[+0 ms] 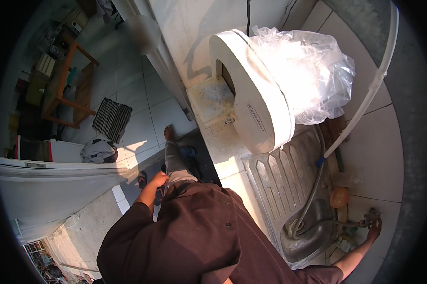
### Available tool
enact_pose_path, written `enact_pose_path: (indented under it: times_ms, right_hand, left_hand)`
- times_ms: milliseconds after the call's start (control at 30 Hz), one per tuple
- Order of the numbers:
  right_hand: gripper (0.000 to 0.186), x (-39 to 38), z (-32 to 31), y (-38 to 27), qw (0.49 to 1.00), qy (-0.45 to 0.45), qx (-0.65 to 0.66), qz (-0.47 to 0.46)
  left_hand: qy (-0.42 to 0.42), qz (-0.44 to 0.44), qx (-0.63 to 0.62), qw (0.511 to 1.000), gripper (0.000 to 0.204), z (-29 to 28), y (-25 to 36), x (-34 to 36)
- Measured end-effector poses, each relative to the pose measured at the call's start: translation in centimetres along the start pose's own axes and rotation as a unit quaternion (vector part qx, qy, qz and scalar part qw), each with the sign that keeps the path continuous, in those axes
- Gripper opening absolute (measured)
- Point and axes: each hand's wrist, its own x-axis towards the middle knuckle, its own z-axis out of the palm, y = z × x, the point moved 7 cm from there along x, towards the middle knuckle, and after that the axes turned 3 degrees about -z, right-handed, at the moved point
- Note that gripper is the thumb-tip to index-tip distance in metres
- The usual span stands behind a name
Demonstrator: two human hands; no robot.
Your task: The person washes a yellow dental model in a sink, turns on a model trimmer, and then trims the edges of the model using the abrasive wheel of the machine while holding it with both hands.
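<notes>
Surface: stainless-steel sink (pixel 282 182) with ridged drainboard and rounded basin, against a white tiled wall (pixel 374 175). Above the drainboard: rounded white plastic machine (pixel 270 106), clear plastic bag (pixel 317 71) behind it.
Room: pale tiled floor (pixel 128 90) through the doorway; black-and-white striped mat (pixel 112 119); orange-brown wooden table (pixel 57 102).
Your right hand (pixel 374 229): arm stretched out at lower right, fingers touching the small grey metal tap (pixel 369 218); you cannot tell how firmly they close.
Your left hand (pixel 160 179): fingers curled beside your grey trousers (pixel 181 176); grip unclear.
Tap: on the wall beyond the basin, long axis roughly crosswise, hose end pointing left; grey flexible hose (pixel 324 222) leads basinward.
</notes>
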Motion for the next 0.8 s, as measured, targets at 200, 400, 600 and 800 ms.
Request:
enact_pose_path:
  times_ms: [200, 400, 600, 800]
  right_hand:
    - [0.063, 0.0, 0.1, -0.2, 1.0, -0.004, -0.003, 0.006]
    - [0.064, 0.0, 0.4, 1.2, 0.997, -0.017, 0.049, 0.055]
    - [0.063, -0.3, 1.1, -1.4, 1.0, 0.016, 0.027, 0.005]
    - [0.06, -1.2, -0.4, -0.5, 0.998, 0.036, 0.038, 0.042]
  left_hand:
    - [-0.001, 0.018, -0.002, 1.0, 0.02, 0.3, -0.8, 0.7]
    - [0.02, 0.031, -0.036, 0.999, 0.019, 0.4, 0.0, 0.0]
    - [0.014, 0.008, -0.015, 1.0, 0.02, -0.2, 0.0, -0.6]
    - [0.013, 0.023, -0.015, 1.0, 0.019, 0.8, -0.4, 1.5]
